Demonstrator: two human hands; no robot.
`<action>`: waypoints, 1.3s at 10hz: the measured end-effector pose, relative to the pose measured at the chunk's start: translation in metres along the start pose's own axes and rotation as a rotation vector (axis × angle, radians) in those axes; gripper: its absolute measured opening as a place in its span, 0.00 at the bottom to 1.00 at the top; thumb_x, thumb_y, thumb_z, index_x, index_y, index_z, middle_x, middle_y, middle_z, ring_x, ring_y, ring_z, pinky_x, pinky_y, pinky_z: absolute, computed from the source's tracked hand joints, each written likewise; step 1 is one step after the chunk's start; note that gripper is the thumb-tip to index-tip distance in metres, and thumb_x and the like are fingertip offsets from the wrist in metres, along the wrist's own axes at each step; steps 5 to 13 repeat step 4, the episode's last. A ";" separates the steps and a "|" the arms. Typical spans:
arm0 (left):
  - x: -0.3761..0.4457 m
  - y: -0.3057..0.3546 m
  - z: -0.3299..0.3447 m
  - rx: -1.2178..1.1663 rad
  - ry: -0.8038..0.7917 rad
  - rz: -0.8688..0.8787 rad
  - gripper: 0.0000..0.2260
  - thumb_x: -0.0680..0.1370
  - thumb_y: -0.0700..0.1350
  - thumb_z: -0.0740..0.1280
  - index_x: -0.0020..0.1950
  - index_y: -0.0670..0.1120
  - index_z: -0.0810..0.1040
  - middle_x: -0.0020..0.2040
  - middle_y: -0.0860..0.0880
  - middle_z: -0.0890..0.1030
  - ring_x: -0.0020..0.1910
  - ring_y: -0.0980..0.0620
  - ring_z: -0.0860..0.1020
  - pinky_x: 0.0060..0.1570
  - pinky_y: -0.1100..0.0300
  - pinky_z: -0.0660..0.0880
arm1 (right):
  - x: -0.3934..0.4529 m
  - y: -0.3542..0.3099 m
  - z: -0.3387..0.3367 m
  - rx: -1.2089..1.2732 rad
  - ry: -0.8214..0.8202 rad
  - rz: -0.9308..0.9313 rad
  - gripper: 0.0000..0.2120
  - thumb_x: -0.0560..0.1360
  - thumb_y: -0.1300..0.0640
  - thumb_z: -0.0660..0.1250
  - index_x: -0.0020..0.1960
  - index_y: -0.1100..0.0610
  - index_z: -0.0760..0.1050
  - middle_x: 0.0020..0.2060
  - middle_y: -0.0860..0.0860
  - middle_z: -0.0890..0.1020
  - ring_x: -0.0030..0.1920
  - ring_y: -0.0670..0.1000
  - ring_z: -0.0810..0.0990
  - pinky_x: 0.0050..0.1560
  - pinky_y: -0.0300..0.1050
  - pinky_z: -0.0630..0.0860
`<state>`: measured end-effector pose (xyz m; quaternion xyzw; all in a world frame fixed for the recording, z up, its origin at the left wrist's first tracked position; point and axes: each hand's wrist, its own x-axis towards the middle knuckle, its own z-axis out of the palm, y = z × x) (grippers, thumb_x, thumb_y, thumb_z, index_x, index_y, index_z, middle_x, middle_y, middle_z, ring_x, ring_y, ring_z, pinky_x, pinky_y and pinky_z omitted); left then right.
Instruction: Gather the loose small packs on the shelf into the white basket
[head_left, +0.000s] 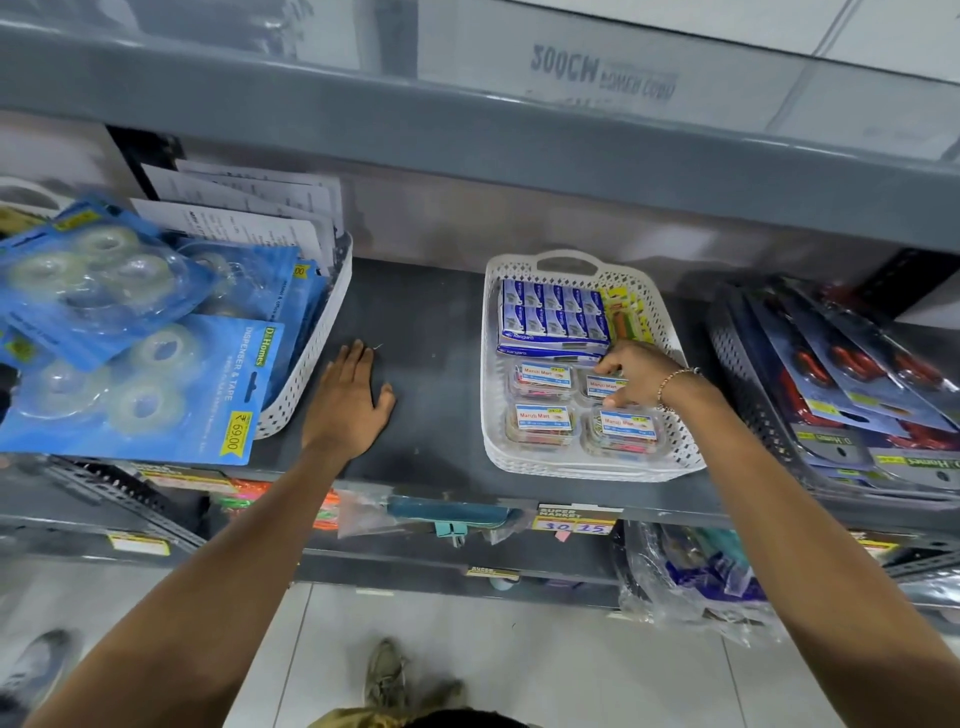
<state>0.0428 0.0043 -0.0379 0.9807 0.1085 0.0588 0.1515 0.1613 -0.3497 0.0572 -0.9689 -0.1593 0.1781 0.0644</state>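
Observation:
A white perforated basket with a handle sits on the grey shelf, right of centre. At its back lie blue staple boxes and a yellow pack. Several small clear packs with white and blue labels fill its front half. My right hand reaches into the basket, its fingers curled on the rear right small pack. My left hand rests flat on the bare shelf to the left of the basket, fingers apart, holding nothing.
A white basket of blue tape dispenser packs and papers stands at the left. A dark basket of red-handled tool cards sits at the right. A shelf board hangs overhead. Price tags and bagged goods hang on the lower shelf.

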 end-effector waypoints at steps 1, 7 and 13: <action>-0.001 0.000 0.001 0.011 0.004 0.009 0.28 0.81 0.53 0.54 0.77 0.40 0.56 0.79 0.44 0.56 0.79 0.47 0.52 0.78 0.53 0.48 | -0.001 0.000 0.000 -0.028 0.016 -0.016 0.26 0.64 0.60 0.78 0.61 0.58 0.76 0.61 0.55 0.75 0.62 0.56 0.74 0.66 0.49 0.71; 0.001 0.004 -0.001 0.049 0.004 0.007 0.28 0.81 0.52 0.51 0.77 0.39 0.53 0.79 0.42 0.54 0.79 0.45 0.51 0.78 0.51 0.48 | -0.010 -0.006 -0.004 0.076 0.110 -0.033 0.20 0.72 0.58 0.72 0.62 0.59 0.76 0.63 0.56 0.75 0.62 0.56 0.74 0.65 0.46 0.69; 0.001 0.004 -0.001 0.049 0.004 0.007 0.28 0.81 0.52 0.51 0.77 0.39 0.53 0.79 0.42 0.54 0.79 0.45 0.51 0.78 0.51 0.48 | -0.010 -0.006 -0.004 0.076 0.110 -0.033 0.20 0.72 0.58 0.72 0.62 0.59 0.76 0.63 0.56 0.75 0.62 0.56 0.74 0.65 0.46 0.69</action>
